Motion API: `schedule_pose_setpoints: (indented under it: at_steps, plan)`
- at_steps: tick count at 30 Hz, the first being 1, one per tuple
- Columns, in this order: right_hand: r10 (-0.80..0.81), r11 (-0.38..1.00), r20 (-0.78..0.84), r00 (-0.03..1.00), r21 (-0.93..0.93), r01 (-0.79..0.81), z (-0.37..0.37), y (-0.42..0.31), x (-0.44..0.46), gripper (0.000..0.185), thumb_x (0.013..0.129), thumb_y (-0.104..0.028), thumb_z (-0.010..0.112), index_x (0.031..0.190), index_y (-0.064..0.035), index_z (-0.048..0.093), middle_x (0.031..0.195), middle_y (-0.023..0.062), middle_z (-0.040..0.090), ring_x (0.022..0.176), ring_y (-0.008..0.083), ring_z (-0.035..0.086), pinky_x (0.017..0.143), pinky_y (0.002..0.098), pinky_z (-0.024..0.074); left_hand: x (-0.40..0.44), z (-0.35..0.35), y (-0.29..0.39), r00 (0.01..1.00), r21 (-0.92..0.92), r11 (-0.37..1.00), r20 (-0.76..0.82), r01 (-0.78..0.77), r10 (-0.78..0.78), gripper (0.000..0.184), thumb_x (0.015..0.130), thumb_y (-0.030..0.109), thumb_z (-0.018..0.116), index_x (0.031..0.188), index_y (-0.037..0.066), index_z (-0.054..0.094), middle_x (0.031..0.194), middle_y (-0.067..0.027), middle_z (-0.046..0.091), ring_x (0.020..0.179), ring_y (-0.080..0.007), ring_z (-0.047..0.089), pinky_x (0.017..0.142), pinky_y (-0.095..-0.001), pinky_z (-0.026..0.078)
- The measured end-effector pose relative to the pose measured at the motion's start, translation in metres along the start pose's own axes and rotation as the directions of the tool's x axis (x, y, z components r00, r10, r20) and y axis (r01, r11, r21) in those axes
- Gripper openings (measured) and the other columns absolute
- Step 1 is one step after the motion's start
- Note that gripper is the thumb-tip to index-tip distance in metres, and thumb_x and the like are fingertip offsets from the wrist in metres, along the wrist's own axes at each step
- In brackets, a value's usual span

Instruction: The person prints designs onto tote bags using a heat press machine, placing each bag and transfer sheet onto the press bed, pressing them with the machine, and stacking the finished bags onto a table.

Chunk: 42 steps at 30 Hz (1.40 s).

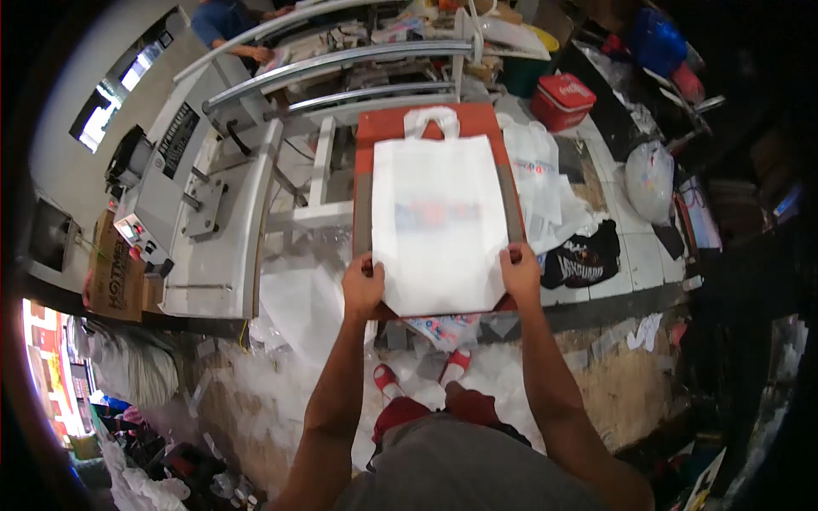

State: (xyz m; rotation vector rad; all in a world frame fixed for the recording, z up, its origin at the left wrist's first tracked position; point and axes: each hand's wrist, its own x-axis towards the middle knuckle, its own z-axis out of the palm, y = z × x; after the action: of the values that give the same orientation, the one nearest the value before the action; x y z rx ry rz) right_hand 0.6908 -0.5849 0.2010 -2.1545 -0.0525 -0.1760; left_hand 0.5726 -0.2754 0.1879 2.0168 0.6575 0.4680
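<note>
A white tote bag (440, 255) lies flat on a red-edged board (375, 128), its looped handle (431, 117) at the far end. Faint blue and red printing shows through the middle of the bag, too blurred to read. My left hand (364, 283) is closed at the bag's lower left side, thumb on top. At the lower right side, my right hand (521, 274) pinches the bag in the same way. The fingers under both edges are partly hidden.
Left stands a white press machine (209, 221) with a control box. More printed white bags (537, 170), a black printed cloth (584, 257) and a red cooler box (562, 100) are on the right. Plastic sheets litter the floor. Another person's arm (243, 49) shows top left.
</note>
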Motion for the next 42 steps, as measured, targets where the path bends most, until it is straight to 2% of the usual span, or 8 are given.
schedule_pose_setpoints:
  at_steps: [4,6,8,9,11,18,31,42]
  plan:
    - [0.012,0.997,-0.208,0.978,0.078,0.004,-0.033,0.043,-0.008,0.028,0.089,-0.024,0.07,0.1,0.0009,0.064,0.087,0.0142,0.069,0.078,0.0225,0.065,0.073,0.0357,0.051,-0.019,-0.038,-0.009,0.991,-0.084,0.99,-0.082,-0.111,0.104,0.029,0.096,0.02,0.06,0.119,0.001,0.063,0.098,-0.0127,0.069,0.088,-0.0183,0.065,0.078,-0.033,0.054]
    - [0.348,0.929,-0.253,0.903,0.223,-0.295,-0.064,0.076,-0.032,0.025,0.09,-0.023,0.067,0.098,0.0001,0.065,0.088,0.0141,0.069,0.079,0.0255,0.065,0.073,0.0376,0.0506,-0.043,-0.077,-0.021,0.982,-0.248,0.956,-0.067,0.157,-0.179,0.027,0.1,0.016,0.054,0.124,0.005,0.056,0.102,-0.0062,0.063,0.084,-0.0121,0.06,0.073,-0.0272,0.052]
    - [0.308,0.941,-0.203,0.93,-0.078,-0.329,-0.054,0.12,-0.073,0.023,0.091,-0.021,0.066,0.098,0.0002,0.064,0.088,0.014,0.069,0.078,0.0259,0.065,0.072,0.0382,0.0503,-0.072,-0.105,-0.054,0.965,-0.187,0.966,-0.159,0.177,-0.208,0.022,0.1,0.015,0.053,0.119,0.003,0.055,0.098,-0.0047,0.061,0.08,-0.0093,0.055,0.07,-0.0251,0.049]
    - [0.283,0.878,-0.139,0.949,-0.361,-0.315,-0.039,0.15,-0.095,0.021,0.091,-0.019,0.064,0.098,0.0004,0.064,0.088,0.0138,0.069,0.077,0.0264,0.065,0.072,0.0387,0.0501,-0.091,-0.117,-0.095,0.969,-0.127,0.976,-0.156,0.175,-0.194,0.02,0.101,0.016,0.052,0.115,0.002,0.056,0.098,-0.0051,0.061,0.082,-0.0109,0.055,0.07,-0.0266,0.05]
    - [0.202,0.97,0.214,0.956,-0.179,-0.165,0.016,0.218,-0.133,0.03,0.091,-0.025,0.064,0.107,0.0001,0.064,0.1,0.0138,0.071,0.088,0.0267,0.068,0.078,0.038,0.0518,-0.133,-0.137,-0.15,0.985,0.269,0.948,-0.08,0.168,-0.152,0.02,0.097,0.013,0.055,0.111,-0.001,0.057,0.098,-0.0139,0.063,0.083,-0.0226,0.062,0.07,-0.0353,0.052]
    - [0.128,0.984,0.169,0.977,0.098,-0.146,0.166,0.295,-0.16,0.043,0.088,-0.023,0.066,0.124,-0.0022,0.056,0.119,0.012,0.065,0.102,0.0237,0.062,0.088,0.0375,0.0498,-0.299,-0.216,-0.263,0.88,0.546,0.827,0.318,0.134,-0.352,0.008,0.086,0.012,0.063,0.09,0.005,0.065,0.085,-0.0161,0.063,0.083,-0.0369,0.063,0.077,-0.0461,0.052]
    - [0.223,0.972,0.153,0.963,-0.113,-0.207,0.203,0.306,-0.159,0.043,0.089,-0.025,0.064,0.125,-0.0023,0.056,0.121,0.0115,0.064,0.105,0.023,0.061,0.09,0.0374,0.0492,-0.305,-0.298,-0.326,0.696,0.49,0.706,0.245,0.512,-0.675,0.027,0.086,0.021,0.067,0.103,0.0,0.067,0.096,-0.0164,0.07,0.092,-0.028,0.069,0.079,-0.0389,0.056]
    - [0.243,0.961,0.3,0.922,-0.203,-0.188,0.149,0.294,-0.151,0.042,0.09,-0.026,0.063,0.125,-0.0024,0.057,0.123,0.011,0.063,0.107,0.0225,0.06,0.092,0.0374,0.0487,-0.295,-0.266,-0.324,0.739,0.48,0.78,0.334,0.402,-0.586,0.026,0.088,0.022,0.067,0.104,0.001,0.067,0.097,-0.0151,0.071,0.089,-0.0273,0.069,0.078,-0.0373,0.056]
